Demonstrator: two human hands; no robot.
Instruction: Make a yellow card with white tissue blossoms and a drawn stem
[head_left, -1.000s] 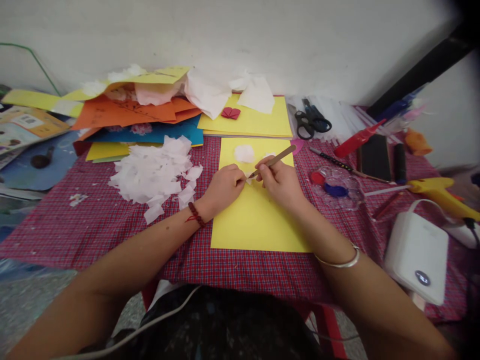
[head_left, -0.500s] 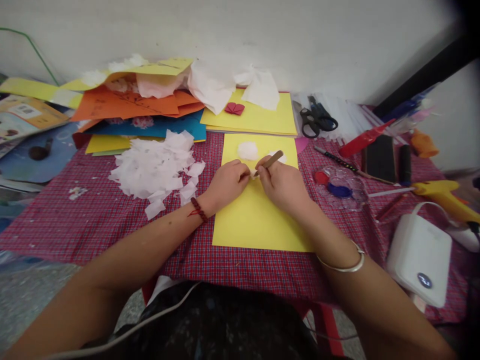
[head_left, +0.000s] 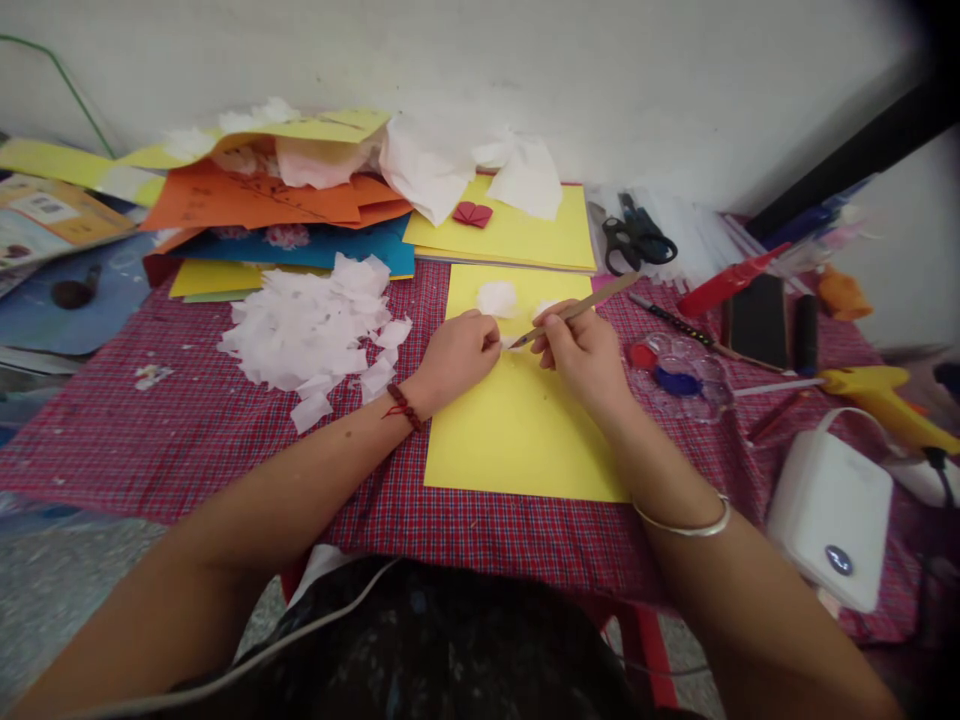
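A sheet of yellow paper (head_left: pixel 517 440) lies on the checked cloth in front of me. My left hand (head_left: pixel 463 355) rests on its upper left part, fingers closed in a pinch at a small white paper piece (head_left: pixel 506 343). My right hand (head_left: pixel 585 360) holds a brown wooden pencil (head_left: pixel 607 291), slanted, its dark pointed tip down at that white piece. Above the hands, a round white paper tuft (head_left: pixel 496 298) sits on the sheet. A second white tuft (head_left: pixel 546 307) is partly hidden behind my right hand.
A heap of torn white paper (head_left: pixel 307 320) lies left of the sheet. Stacked coloured papers (head_left: pixel 277 205) stand behind it. To the right are black scissors (head_left: pixel 637 240), a clear palette (head_left: pixel 705 395), a yellow glue gun (head_left: pixel 870 382) and a white case (head_left: pixel 832 505).
My right hand has shifted slightly right, and the pencil now lies flatter, showing more of its length. My left hand has barely moved.
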